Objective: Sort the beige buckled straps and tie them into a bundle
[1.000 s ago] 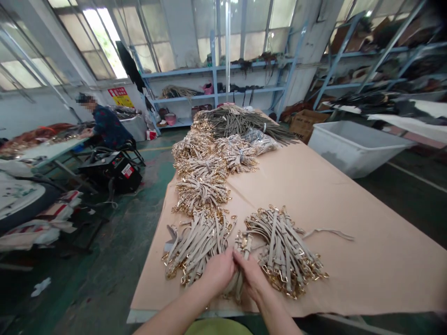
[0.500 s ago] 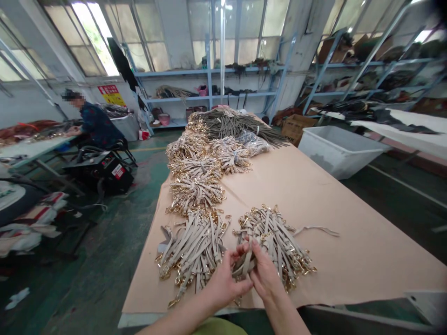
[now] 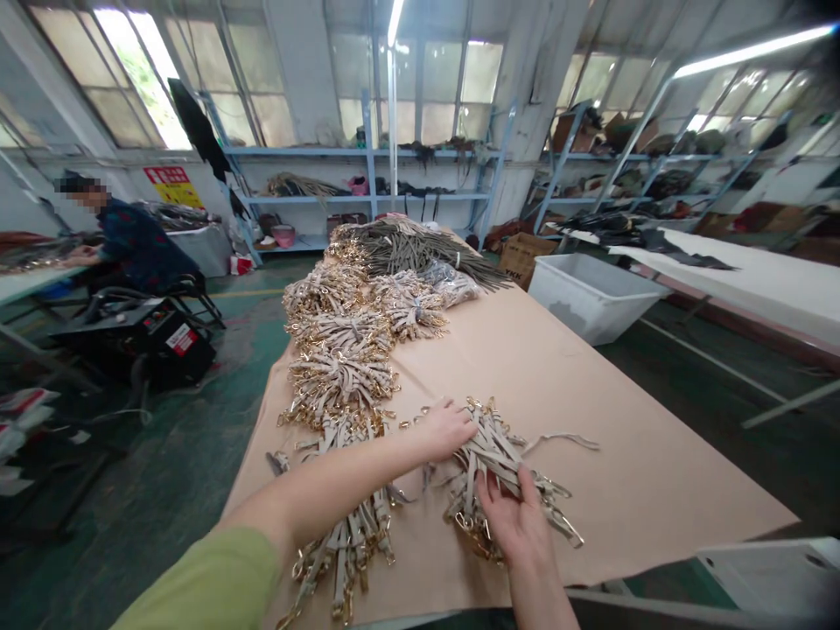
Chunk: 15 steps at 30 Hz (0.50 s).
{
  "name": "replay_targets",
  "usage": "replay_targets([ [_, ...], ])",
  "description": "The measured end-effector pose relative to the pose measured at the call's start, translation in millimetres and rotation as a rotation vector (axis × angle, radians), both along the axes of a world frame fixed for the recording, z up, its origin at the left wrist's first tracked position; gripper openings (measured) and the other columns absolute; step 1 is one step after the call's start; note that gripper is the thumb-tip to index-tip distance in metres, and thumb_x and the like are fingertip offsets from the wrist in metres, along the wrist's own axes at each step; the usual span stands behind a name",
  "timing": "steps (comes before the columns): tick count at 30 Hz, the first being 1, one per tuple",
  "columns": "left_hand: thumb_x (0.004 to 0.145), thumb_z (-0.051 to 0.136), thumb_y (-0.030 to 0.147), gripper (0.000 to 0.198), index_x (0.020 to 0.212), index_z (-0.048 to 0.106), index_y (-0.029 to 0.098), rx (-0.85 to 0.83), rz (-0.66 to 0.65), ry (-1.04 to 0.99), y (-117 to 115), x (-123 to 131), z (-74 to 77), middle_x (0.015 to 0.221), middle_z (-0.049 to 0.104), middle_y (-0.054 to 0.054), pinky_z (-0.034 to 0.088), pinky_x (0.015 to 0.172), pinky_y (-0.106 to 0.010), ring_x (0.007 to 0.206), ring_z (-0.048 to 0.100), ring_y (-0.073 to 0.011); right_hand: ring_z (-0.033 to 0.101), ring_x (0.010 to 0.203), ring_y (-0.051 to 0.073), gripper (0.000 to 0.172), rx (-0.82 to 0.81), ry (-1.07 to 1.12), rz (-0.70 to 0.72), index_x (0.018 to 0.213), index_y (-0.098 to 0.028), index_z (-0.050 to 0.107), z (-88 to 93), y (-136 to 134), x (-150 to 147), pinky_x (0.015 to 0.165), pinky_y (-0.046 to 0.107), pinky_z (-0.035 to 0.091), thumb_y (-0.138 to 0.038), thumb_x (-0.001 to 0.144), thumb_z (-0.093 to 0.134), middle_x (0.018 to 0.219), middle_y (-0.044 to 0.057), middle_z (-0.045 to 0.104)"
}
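Observation:
A pile of short beige-grey straps with gold-coloured metal clasps point(image 3: 489, 442) lies near the front of the table, under both hands. My left hand point(image 3: 450, 429) reaches across from the left, its fingers curled over the upper left ends of these straps. Lower down, my right hand point(image 3: 515, 516) cups a bunch of them, palm up, with the thumb on the right side and fingers partly hidden beneath. Left of this pile, partly covered by my left forearm, is another loose heap of similar straps point(image 3: 345, 560).
Tied bundles of clasped straps point(image 3: 341, 376) line the table's left side. Long dark straps point(image 3: 407, 245) lie at the far end, near a clear plastic bag point(image 3: 452, 284). A white bin point(image 3: 591, 302) stands right of the table point(image 3: 623, 490). A person point(image 3: 137, 241) sits at the left.
My hands have parted from in front of the pile. The left moved up to its upper left; the right moved onto its lower part and took hold of straps. The view has turned right.

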<state>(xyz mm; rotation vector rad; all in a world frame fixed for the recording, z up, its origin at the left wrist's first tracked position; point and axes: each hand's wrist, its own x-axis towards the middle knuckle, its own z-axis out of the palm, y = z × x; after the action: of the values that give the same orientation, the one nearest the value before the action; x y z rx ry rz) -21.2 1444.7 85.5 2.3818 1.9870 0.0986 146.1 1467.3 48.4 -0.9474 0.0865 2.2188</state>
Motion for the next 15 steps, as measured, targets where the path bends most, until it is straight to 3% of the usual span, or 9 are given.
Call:
replay_targets([
  [2, 0.087, 0.038, 0.019, 0.02, 0.09, 0.058, 0.017, 0.093, -0.144, 0.093, 40.7, -2.8, -18.2, 0.093, 0.06, -0.01, 0.02, 0.101, -0.042, 0.099, 0.048, -0.0218, 0.062, 0.08, 0.01, 0.011, -0.101, -0.001, -0.048, 0.09, -0.025, 0.059, -13.0, 16.9, 0.3, 0.073, 0.028, 0.054, -0.03, 0.084, 0.05, 0.08, -0.005, 0.067],
  [5, 0.088, 0.036, 0.019, 0.024, 0.089, 0.059, 0.015, 0.199, -0.267, 0.184, 89.8, -4.3, -67.0, 0.098, 0.059, -0.013, 0.02, 0.1, -0.045, 0.108, 0.042, -0.0245, 0.063, 0.08, 0.012, 0.019, -0.195, -0.036, -0.054, 0.093, -0.02, 0.056, -36.6, 36.0, 0.6, 0.068, 0.026, 0.055, -0.034, 0.087, 0.045, 0.08, 0.0, 0.067],
  [7, 0.087, 0.039, 0.019, 0.021, 0.089, 0.06, 0.014, 0.2, -0.243, 0.216, 110.9, -4.4, -101.6, 0.102, 0.058, -0.013, 0.026, 0.095, -0.045, 0.109, 0.042, -0.0256, 0.063, 0.085, 0.013, 0.023, -0.207, -0.073, 0.003, 0.1, -0.017, 0.054, -50.5, 39.5, 1.4, 0.069, 0.027, 0.055, -0.033, 0.088, 0.042, 0.085, 0.003, 0.067],
  [9, 0.086, 0.041, 0.019, 0.02, 0.09, 0.06, 0.014, 0.174, -0.19, 0.225, 122.8, -3.6, -126.0, 0.105, 0.057, -0.012, 0.032, 0.088, -0.043, 0.104, 0.045, -0.0247, 0.062, 0.09, 0.014, 0.023, -0.186, -0.095, 0.066, 0.105, -0.015, 0.053, -59.2, 35.5, -0.1, 0.072, 0.028, 0.055, -0.026, 0.089, 0.039, 0.093, 0.005, 0.067],
  [12, 0.087, 0.039, 0.02, 0.022, 0.093, 0.059, 0.015, 0.129, -0.18, 0.205, 127.8, -4.9, -130.7, 0.106, 0.057, -0.011, 0.035, 0.084, -0.04, 0.102, 0.047, -0.023, 0.061, 0.096, 0.015, 0.023, -0.083, -0.109, 0.148, 0.106, -0.017, 0.054, -62.8, 26.0, -11.3, 0.076, 0.029, 0.055, -0.019, 0.087, 0.041, 0.102, 0.005, 0.065],
  [15, 0.087, 0.038, 0.022, 0.027, 0.109, 0.053, 0.018, 0.13, -0.161, 0.133, 116.5, -15.9, -106.0, 0.118, 0.053, -0.012, 0.035, 0.088, -0.04, 0.111, 0.044, -0.0243, 0.062, 0.092, 0.016, 0.016, -0.004, -0.192, 0.225, 0.098, -0.019, 0.056, -66.2, 23.7, -27.5, 0.073, 0.028, 0.055, -0.02, 0.084, 0.048, 0.099, 0.005, 0.064],
])
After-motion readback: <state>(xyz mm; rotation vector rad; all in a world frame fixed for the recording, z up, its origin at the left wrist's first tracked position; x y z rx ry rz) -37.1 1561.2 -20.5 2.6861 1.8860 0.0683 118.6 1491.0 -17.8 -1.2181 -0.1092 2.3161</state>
